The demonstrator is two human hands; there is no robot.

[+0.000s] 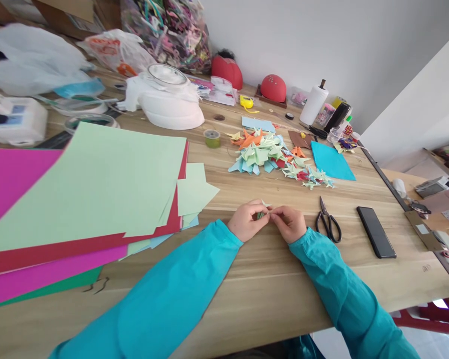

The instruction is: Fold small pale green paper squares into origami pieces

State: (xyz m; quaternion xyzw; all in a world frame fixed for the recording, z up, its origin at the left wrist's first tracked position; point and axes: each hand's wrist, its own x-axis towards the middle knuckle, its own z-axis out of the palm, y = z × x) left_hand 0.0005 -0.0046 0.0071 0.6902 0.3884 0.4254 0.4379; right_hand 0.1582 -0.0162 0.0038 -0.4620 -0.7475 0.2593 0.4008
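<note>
Between my two hands is a small folded piece of pale green paper [261, 215], mostly hidden by the fingers. My left hand [247, 221] is closed around its left side. From the other side, my right hand [289, 223] pinches its edge with thumb and fingertips. Both hands are low over the wooden table, with the fingertips meeting. Black-handled scissors [325, 222] lie just right of my right hand, blades pointing away. Beyond the hands is a heap of folded paper pieces [260, 152] in green, orange, blue and red.
Large coloured paper sheets [127, 174] cover the table's left side, with smaller green paper pieces [194, 189] at their right edge. A black phone [376, 232] lies at right. A turquoise square [333, 160], a tape roll [212, 138] and a red pincushion [273, 88] are farther back.
</note>
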